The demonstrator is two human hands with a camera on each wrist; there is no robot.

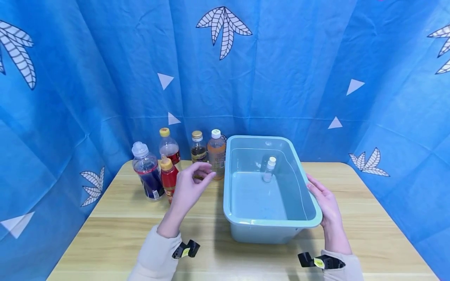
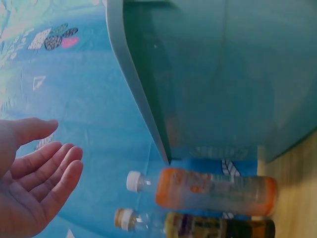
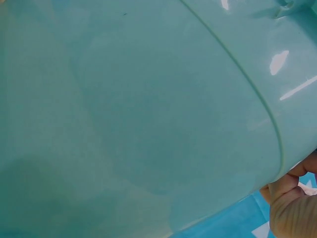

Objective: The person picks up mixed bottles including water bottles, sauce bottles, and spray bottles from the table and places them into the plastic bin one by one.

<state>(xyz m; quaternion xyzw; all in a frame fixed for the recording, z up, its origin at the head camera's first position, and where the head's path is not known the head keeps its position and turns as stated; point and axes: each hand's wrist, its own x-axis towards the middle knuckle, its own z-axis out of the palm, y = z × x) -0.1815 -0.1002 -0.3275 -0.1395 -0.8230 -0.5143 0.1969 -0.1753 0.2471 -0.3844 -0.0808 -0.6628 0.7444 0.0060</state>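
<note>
A light blue-green plastic basin [image 1: 228,187] stands on the table, holding a small clear bottle with a white cap [image 1: 269,170]. At its right rim my right hand [image 1: 325,203] grips the edge; the right wrist view shows those fingers [image 3: 292,186] bent at the rim. My left hand [image 1: 191,187] hovers left of the basin, thumb and fingers loosely bent and holding nothing. Behind it stand an orange-tinted bottle with a white cap [image 1: 216,152] and a dark bottle with a tan cap [image 1: 199,150]. A red sauce bottle [image 1: 169,177] is partly hidden by this hand.
Left on the wooden table [image 1: 116,230] stand a bottle with dark purple-blue contents [image 1: 149,177] and a yellow-capped bottle with a red label [image 1: 170,148]. A blue patterned curtain [image 1: 288,78] hangs behind the table and along both sides.
</note>
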